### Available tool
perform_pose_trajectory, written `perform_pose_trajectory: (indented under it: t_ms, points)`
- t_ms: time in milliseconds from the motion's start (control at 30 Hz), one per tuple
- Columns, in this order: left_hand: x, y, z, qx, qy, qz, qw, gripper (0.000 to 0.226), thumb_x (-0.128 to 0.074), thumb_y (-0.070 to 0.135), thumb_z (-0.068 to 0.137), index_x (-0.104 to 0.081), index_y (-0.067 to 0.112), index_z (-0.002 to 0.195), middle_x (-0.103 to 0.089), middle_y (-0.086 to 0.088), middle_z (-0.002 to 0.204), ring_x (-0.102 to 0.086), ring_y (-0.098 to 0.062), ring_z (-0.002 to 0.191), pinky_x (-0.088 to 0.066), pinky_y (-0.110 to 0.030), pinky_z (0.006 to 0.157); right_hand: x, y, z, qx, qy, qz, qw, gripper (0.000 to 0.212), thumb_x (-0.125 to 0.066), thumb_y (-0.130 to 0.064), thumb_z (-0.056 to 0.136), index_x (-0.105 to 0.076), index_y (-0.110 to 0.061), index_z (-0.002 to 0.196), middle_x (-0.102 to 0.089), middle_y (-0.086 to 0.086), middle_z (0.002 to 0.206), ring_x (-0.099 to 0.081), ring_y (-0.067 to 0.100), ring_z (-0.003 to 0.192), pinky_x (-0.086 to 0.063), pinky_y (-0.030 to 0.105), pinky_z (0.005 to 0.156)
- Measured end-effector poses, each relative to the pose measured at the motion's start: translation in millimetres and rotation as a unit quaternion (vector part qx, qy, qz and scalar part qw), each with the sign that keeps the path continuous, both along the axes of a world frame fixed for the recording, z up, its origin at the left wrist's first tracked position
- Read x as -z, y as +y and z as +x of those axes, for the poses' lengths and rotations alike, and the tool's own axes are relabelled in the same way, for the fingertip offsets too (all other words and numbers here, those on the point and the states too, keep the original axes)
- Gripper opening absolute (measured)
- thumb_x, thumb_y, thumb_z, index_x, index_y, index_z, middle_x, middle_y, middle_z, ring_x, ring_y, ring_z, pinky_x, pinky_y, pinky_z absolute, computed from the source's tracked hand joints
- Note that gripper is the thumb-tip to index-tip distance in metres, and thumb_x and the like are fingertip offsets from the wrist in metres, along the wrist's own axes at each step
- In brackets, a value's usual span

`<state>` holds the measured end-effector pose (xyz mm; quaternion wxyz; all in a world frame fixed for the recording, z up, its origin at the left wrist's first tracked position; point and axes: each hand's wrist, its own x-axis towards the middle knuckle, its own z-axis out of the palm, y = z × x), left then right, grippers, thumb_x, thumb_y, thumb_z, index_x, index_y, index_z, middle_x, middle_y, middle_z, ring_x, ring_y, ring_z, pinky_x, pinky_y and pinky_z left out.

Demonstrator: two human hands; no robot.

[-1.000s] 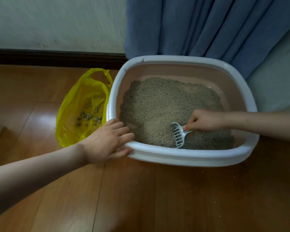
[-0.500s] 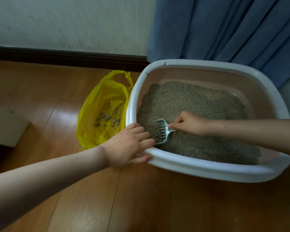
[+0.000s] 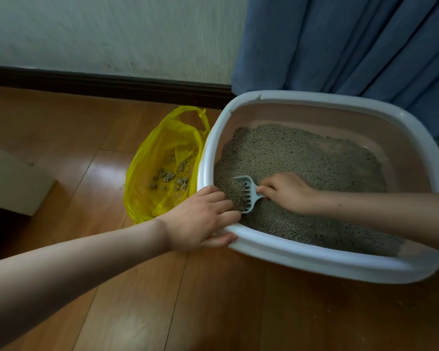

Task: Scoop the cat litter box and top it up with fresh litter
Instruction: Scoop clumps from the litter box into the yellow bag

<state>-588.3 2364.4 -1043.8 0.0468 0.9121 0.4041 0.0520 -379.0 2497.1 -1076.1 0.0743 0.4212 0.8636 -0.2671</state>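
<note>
A white-rimmed litter box with a pinkish inside stands on the wooden floor, holding grey-brown litter. My left hand grips the box's near left rim, fingers over the edge. Inside the box, my right hand holds the handle of a small pale slotted scoop. The scoop carries a heap of litter and sits just off my left fingers. A yellow plastic bag lies open left of the box with several clumps in it.
A blue curtain hangs behind the box. A white wall with a dark skirting board runs along the back. A pale box-like object sits at the left edge. Wooden floor stretches toward me.
My right hand has swept the scoop leftward through the litter to the near left corner and turned it up, loaded. The view has shifted left. My left hand stays on the rim.
</note>
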Motion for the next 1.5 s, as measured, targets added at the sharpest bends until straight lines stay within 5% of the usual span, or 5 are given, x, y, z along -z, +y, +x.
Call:
perform_pose_trajectory:
  t_ms: [267, 933, 1100, 1267, 1500]
  points:
    - [0.2, -0.8, 0.7, -0.003, -0.002, 0.012, 1.000, 0.028, -0.045, 0.045, 0.098, -0.054, 0.018, 0.095, -0.053, -0.001, 0.085, -0.048, -0.023, 0.082, -0.036, -0.036, 0.089, -25.9, 13.0, 16.7, 0.082, 0.073, -0.031, 0.994, 0.035, -0.045, -0.036, 0.099, -0.059, -0.022, 0.070, -0.052, -0.003, 0.056, -0.041, 0.012, 0.045, -0.031, 0.022, 0.045]
    - [-0.8, -1.4, 0.8, -0.002, 0.008, 0.022, 1.000, 0.028, -0.044, 0.046, 0.098, -0.055, 0.020, 0.096, -0.054, 0.001, 0.086, -0.050, -0.021, 0.082, -0.034, -0.034, 0.089, -52.8, 9.1, 54.3, 0.126, 0.049, -0.043, 0.990, 0.037, -0.048, -0.032, 0.099, -0.062, -0.016, 0.069, -0.052, -0.002, 0.053, -0.042, 0.014, 0.045, -0.032, 0.024, 0.046]
    - [-1.1, -1.1, 1.0, -0.001, 0.010, 0.021, 1.000, 0.029, -0.043, 0.046, 0.098, -0.055, 0.020, 0.096, -0.055, 0.001, 0.087, -0.051, -0.021, 0.083, -0.034, -0.034, 0.089, -54.2, 7.9, 54.1, 0.092, 0.024, -0.050, 0.994, 0.034, -0.050, -0.034, 0.097, -0.065, -0.018, 0.072, -0.064, 0.010, 0.064, -0.050, 0.017, 0.052, -0.039, 0.028, 0.052]
    - [-0.1, -1.1, 1.4, 0.002, 0.004, 0.026, 1.000, 0.026, -0.045, 0.046, 0.098, -0.053, 0.021, 0.096, -0.054, 0.001, 0.086, -0.049, -0.021, 0.082, -0.033, -0.033, 0.088, -65.1, 14.8, 53.2, 0.099, 0.000, -0.010, 0.995, 0.033, -0.049, -0.031, 0.099, -0.063, -0.019, 0.071, -0.050, -0.004, 0.051, -0.036, 0.008, 0.039, -0.028, 0.017, 0.040]
    - [2.0, -0.6, 0.3, 0.001, 0.005, 0.016, 1.000, 0.028, -0.043, 0.047, 0.098, -0.053, 0.021, 0.096, -0.054, 0.001, 0.088, -0.049, -0.021, 0.083, -0.034, -0.034, 0.090, -75.6, 27.1, 46.9, 0.091, 0.012, 0.004, 0.996, 0.035, -0.051, -0.034, 0.097, -0.065, -0.015, 0.071, -0.053, -0.001, 0.053, -0.040, 0.011, 0.042, -0.031, 0.022, 0.042]
